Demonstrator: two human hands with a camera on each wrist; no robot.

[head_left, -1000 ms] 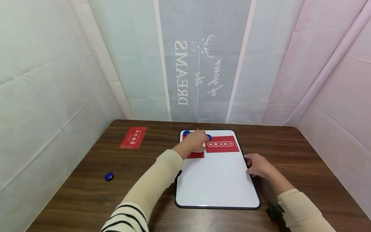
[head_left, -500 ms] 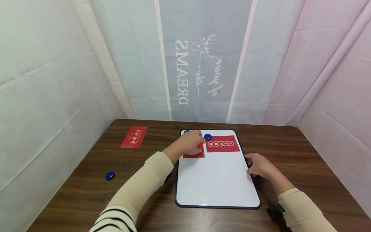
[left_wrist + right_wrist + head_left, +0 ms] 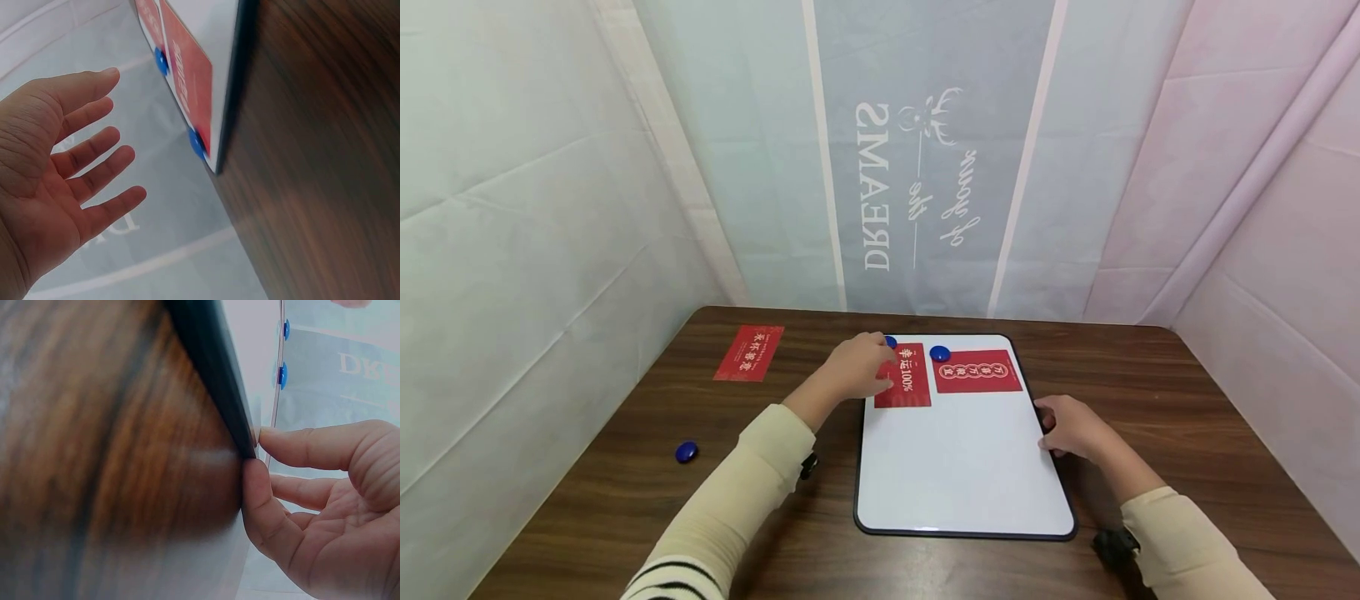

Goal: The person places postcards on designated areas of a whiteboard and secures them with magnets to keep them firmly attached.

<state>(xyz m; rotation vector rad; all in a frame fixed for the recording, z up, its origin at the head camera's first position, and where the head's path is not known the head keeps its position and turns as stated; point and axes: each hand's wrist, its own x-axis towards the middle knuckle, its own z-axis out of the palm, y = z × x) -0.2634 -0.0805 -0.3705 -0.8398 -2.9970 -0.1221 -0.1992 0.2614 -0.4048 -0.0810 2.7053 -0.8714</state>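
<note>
One white board [image 3: 958, 467] lies on the table [image 3: 1165, 387]. It looks stiff and light, maybe slick, so its dark rim [image 3: 966, 536] seems best to hold. The right hand [image 3: 1071, 427] pinches that rim. Two red cards [image 3: 912, 383] and two blue magnets [image 3: 940, 354] sit on it; the cards look thin and bendy. The left hand [image 3: 854, 367] holds nothing, near one card. Farther left lie another card [image 3: 749, 353] and magnet [image 3: 687, 452].
</note>
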